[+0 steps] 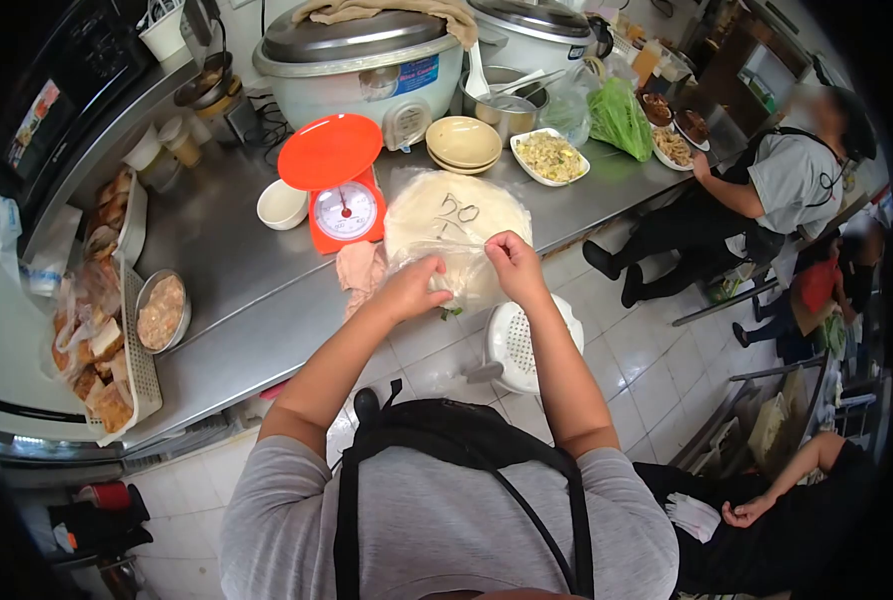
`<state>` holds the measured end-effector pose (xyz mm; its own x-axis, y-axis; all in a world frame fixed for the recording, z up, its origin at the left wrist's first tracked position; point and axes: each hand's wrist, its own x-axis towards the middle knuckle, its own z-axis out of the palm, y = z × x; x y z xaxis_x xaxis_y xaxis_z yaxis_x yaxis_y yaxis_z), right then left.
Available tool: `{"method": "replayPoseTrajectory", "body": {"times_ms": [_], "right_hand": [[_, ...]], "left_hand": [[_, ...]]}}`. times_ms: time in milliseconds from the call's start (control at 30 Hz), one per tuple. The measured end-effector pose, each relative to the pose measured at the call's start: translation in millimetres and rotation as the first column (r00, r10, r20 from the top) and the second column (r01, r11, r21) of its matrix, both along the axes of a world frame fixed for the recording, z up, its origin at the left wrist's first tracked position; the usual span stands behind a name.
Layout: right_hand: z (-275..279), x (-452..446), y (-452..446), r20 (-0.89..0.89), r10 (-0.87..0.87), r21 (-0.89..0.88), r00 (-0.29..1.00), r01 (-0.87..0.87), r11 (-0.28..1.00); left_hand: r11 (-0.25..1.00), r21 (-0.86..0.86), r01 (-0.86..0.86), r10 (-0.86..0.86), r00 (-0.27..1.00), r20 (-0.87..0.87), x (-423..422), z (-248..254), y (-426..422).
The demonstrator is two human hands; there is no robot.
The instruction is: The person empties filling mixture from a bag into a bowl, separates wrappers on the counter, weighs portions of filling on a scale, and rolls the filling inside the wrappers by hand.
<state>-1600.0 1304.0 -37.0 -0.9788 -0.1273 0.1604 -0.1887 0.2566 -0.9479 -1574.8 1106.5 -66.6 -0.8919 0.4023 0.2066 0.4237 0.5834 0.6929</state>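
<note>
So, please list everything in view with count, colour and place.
counter: 1, silver, centre
plastic bag: 1, clear, counter's front
scale: 1, red, bag's left
cloth: 1, pink, near scale
cookers: 2, whitish, counter's back
shallow bowls: 2+, beige, behind bag
small bowl: 1, white, scale's left
food dish: 1, white, beside shallow bowls
greens: 1, green, dish's right
metal bowl: 1, silver, counter's left
basket: 1+, cream, counter's left
other people: 3+, mixed clothing, right
other items: many, mixed, around
left hand: 1, bare, at bag
right hand: 1, bare, pinching bag

A stainless-steel counter (228,245) lines a busy kitchen, set against a pale wall (245,42), as light glints off the white square tiles of the floor (621,372) below.
</note>
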Motion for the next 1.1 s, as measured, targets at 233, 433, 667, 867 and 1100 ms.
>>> {"method": "replayPoseTrajectory", "body": {"times_ms": [233,433,667,867,1100], "right_hand": [[-6.8,5.3,-5.6,-0.107,0.015,0.018,0.994,-0.014,1.000],[0.7,35.1,-15.0,-0.356,0.161,0.588,0.921,0.087,0.804],[-18.7,33.4,-14.2,-0.222,0.086,0.494,0.971,0.036,0.869],[-38.1,37.9,-19.8,-0.169,0.078,0.676,0.983,0.058,0.735],[-38.6,41.5,-19.7,-0.149,0.068,0.661,0.986,0.048,0.749]], "left_hand": [[0.990,-0.122,0.073,-0.096,0.976,-0.194,-6.9,1.4,0.6],[0.995,0.037,-0.095,0.101,0.920,-0.380,3.1,40.0,1.1],[0.973,0.165,-0.162,0.187,0.971,-0.149,12.0,124.8,-4.8],[0.932,0.307,-0.193,0.305,0.876,-0.374,-57.7,207.8,-5.6],[0.958,0.261,0.120,0.159,0.534,-0.831,-59.7,262.3,24.2]]}}
